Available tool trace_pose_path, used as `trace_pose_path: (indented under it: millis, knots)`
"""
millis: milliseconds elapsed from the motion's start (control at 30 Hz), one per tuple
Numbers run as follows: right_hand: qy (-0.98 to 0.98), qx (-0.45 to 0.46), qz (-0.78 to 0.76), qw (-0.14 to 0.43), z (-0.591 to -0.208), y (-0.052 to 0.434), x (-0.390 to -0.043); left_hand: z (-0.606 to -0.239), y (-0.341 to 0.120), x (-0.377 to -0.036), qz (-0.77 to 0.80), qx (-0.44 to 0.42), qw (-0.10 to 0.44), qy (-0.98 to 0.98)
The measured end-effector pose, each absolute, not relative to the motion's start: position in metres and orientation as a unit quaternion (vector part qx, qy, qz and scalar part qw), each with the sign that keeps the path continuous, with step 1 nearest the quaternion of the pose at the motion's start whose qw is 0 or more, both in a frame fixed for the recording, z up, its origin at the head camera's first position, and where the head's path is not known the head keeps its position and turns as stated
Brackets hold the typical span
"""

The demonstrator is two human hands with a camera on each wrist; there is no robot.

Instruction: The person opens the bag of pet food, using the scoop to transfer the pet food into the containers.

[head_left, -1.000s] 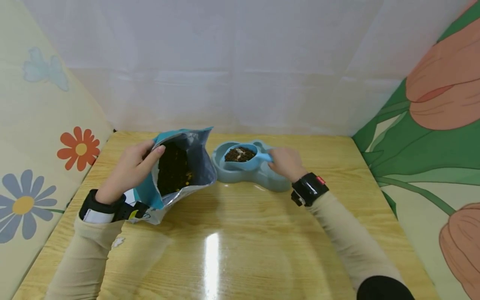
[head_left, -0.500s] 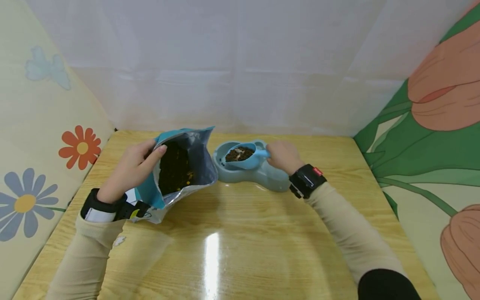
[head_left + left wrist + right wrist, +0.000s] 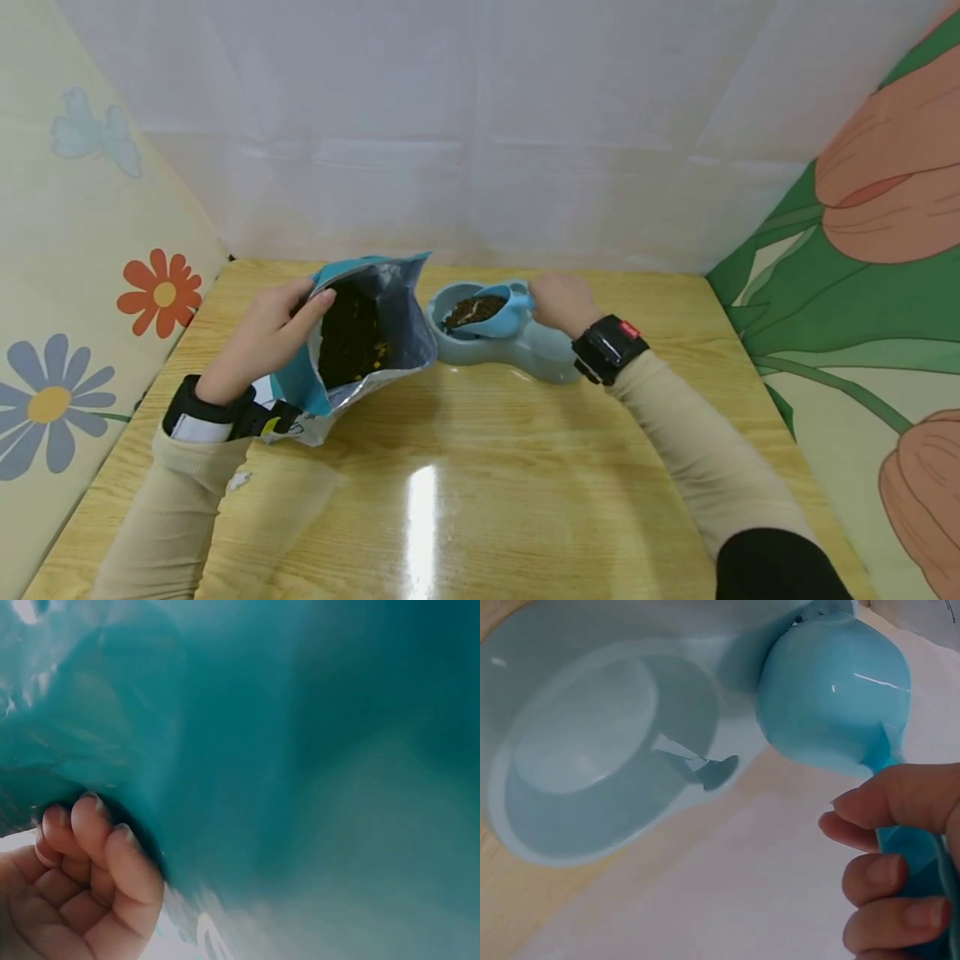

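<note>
Teal bag (image 3: pixel 405 333), scoop (image 3: pixel 512 317) partly hiding adjacent bowl (image 3: pixel 549 350), white backdrop (image 3: pixel 480 158) behind

scoop (image 3: pixel 508 320) tipped further, brown contents (image 3: pixel 474 309) nearer its lip

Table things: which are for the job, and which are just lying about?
Seemingly for the job:
bag, held by the left hand
scoop, held by the right hand
brown bits in the scoop
bowl under the scoop

Probably just lying about:
white scrap

Room nearside of bowl (image 3: pixel 546 353); bag (image 3: pixel 405 327) seemingly blocks left.
</note>
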State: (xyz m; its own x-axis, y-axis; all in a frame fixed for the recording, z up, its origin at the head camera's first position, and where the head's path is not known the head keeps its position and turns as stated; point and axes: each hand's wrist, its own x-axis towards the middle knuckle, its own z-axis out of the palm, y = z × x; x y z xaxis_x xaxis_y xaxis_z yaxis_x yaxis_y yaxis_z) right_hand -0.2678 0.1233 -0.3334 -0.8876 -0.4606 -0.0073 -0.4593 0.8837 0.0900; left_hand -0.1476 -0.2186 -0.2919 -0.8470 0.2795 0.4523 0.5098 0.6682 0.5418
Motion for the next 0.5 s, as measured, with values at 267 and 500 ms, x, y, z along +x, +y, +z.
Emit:
trace_pose_path:
  millis: [267,500]
  knots:
    - [-0.963,0.257,-0.069,0.029,-0.325,0.117,-0.266,-0.292,-0.220,-0.148,-0.344,-0.227,0.170,-0.895]
    - [-0.959,0.264,-0.105,0.018,-0.317,0.107,-0.266,-0.292,-0.219,-0.147,-0.349,-0.223,0.164,-0.895]
